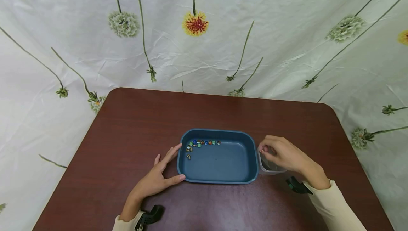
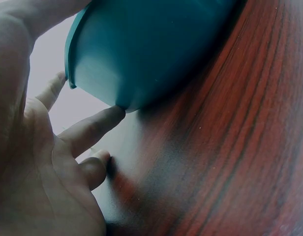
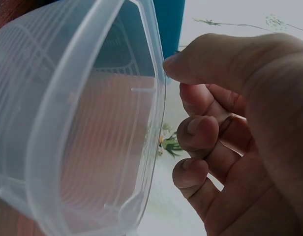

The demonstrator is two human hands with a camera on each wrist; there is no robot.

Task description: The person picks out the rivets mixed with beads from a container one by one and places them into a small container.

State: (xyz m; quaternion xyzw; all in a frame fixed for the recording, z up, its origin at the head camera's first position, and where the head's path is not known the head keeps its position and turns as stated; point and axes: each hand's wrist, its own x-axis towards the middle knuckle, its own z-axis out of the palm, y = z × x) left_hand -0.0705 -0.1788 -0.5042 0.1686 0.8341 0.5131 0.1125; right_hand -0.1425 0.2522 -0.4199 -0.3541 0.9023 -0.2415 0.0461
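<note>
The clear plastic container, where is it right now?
In the head view, the clear plastic container is on the table, just right of the blue tray, partly hidden by the person's right hand.

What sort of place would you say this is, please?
Probably a makeshift indoor tabletop workspace, though little of the room shows. A white floral-print cloth fills the background beyond the reddish-brown wood-grain table, and a blue rectangular tray holding small marbles sits on the tabletop.

Plain cream slvs point(image 1: 338, 206), both arms; blk curved unit point(image 1: 153, 214) ea. wrist.
</note>
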